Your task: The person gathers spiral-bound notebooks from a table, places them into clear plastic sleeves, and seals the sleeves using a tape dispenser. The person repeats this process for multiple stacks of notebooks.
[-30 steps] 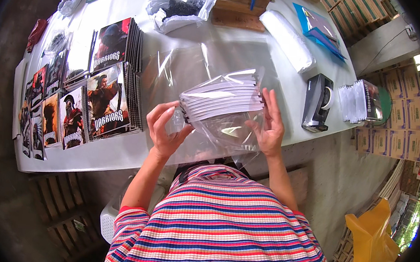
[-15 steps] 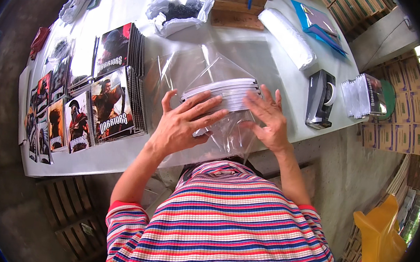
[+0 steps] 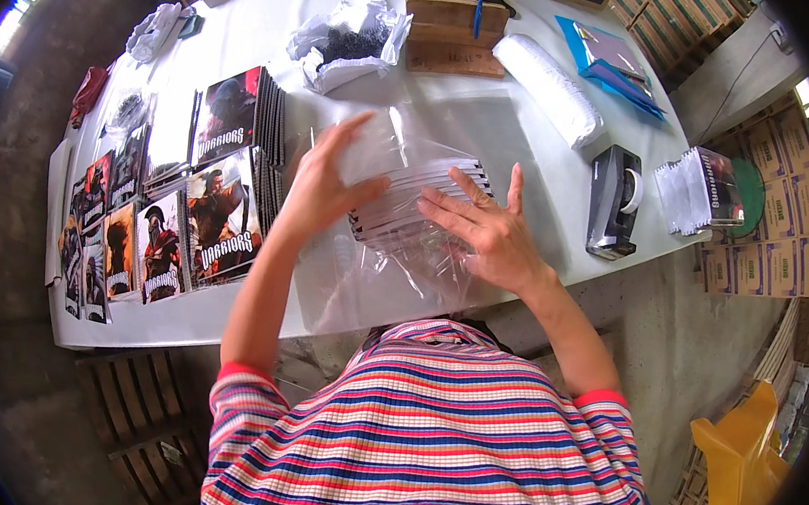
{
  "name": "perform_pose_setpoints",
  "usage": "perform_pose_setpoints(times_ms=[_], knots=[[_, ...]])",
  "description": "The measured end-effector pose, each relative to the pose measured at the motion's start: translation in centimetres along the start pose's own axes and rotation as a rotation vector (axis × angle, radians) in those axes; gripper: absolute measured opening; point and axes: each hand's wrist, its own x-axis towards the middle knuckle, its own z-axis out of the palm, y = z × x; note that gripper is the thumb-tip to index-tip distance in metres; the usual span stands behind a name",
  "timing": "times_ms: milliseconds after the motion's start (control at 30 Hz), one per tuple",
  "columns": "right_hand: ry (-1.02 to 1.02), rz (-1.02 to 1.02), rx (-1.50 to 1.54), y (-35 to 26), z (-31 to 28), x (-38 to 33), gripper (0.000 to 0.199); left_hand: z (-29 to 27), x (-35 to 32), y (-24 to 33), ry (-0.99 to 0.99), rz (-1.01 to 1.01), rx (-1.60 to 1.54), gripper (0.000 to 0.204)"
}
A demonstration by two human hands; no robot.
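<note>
Clear plastic bag (image 3: 394, 261), white-edged booklet stack (image 3: 419, 196) inside

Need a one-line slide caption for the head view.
Both hands, left hand and right hand, press flat on a stack of booklets inside a clear plastic bag on a white table.

My left hand (image 3: 319, 187) and right hand (image 3: 483, 231) lie flat on the stack of thin white-edged booklets (image 3: 419, 201) inside the clear plastic bag (image 3: 393, 271), which blocks the near edge. To my left, the piles of dark picture-cover booklets (image 3: 223, 179) stand just beside my wrist. Ahead, bare white tabletop (image 3: 493, 116) gives room as far as the crumpled white plastic wrap (image 3: 346, 45) and brown wooden block (image 3: 452, 35). Rightward, the black tape dispenser (image 3: 613, 201) and white foam roll (image 3: 549, 87) hem in a narrow open lane.
</note>
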Motion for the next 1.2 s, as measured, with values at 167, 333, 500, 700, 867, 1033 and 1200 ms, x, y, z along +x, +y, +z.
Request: perform_pose_setpoints(times_ms=[167,333,500,700,867,1033,1200], knots=[[0.039,-0.005,0.013,-0.5,-0.1,0.2,0.047,0.6,4.7,-1.5,-0.280,-0.173,-0.420,0.024],[0.027,-0.005,0.050,-0.6,-0.1,0.1,0.045,-2.5,6.6,-0.7,0.034,-0.028,-0.361,0.019],[0.085,-0.022,-0.017,0.1,0.3,-0.3,0.047,-2.7,1.7,1.6,0.370,0.570,0.034,0.033],[-0.127,-0.027,0.258,0.7,-1.6,-1.2,0.075,0.9,-3.8,-0.3,-0.353,0.551,0.748,0.072],[0.446,0.456,0.504,7.4,-8.2,-8.3,0.074,0.1,-3.7,-0.8,-0.523,0.382,0.744,0.097],[0.393,1.582,0.651,17.1,-6.0,-21.5,0.041,0.1,-2.7,0.5,-0.473,0.433,0.898,0.107],[0.571,1.478,1.096,17.0,-4.1,-20.8,0.027,-0.1,-2.9,0.5,-0.476,0.406,0.909,0.109]])
